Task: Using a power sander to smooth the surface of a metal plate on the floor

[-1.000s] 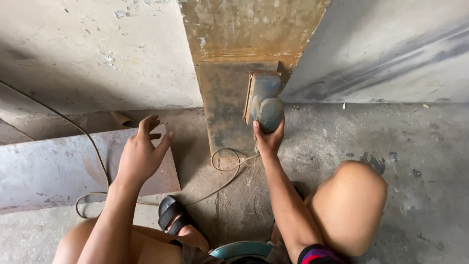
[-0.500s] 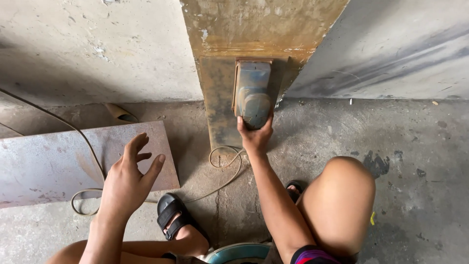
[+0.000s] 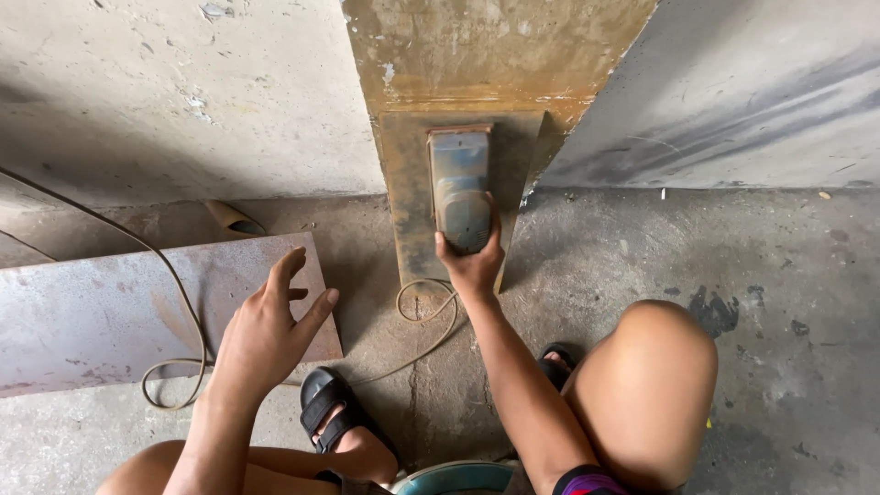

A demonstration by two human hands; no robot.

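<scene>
Steel sheet (image 3: pixel 101 316) flat on floor (image 3: pixel 779 302), left end cut off by frame. Cord (image 3: pixel 174 302) runs over it, source out of view. Left hand (image 3: pixel 270 330) hovers above sheet's right edge, grip spread, holding nothing. Sandal (image 3: pixel 335 412) below it, foot partly hidden. Sander (image 3: pixel 460 188) sits against rusty upright plate (image 3: pixel 412 211). Right hand (image 3: pixel 472 261) grips sander's lower end, grip pinching it; fingertips hidden behind body. Knee (image 3: pixel 646 385) right; lower frame object cut off.
</scene>
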